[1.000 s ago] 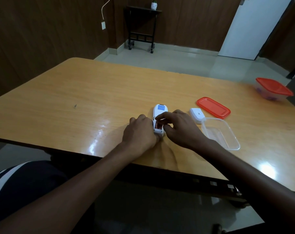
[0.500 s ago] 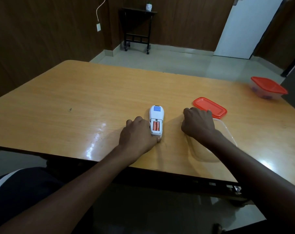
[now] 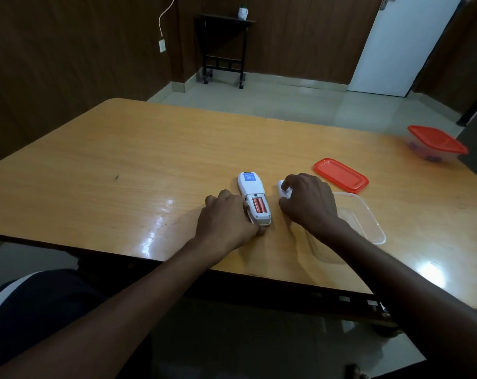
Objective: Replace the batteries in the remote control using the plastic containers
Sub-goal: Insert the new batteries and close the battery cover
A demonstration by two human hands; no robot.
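Remote [image 3: 253,196] lies face down on the table [image 3: 122,160], long axis running 12 to 6, battery bay open at the 6 end with two orange batteries [image 3: 260,205] seated. Left hand [image 3: 226,220] grips the remote's near end from its 9 side. Right hand [image 3: 308,202], fingers curled, pinches the white cover [image 3: 282,187] just at the remote's 3. Judgement: the cover must travel toward 9 and align with the bay. Empty tub [image 3: 368,222] and red lid [image 3: 340,175] sit further toward 3.
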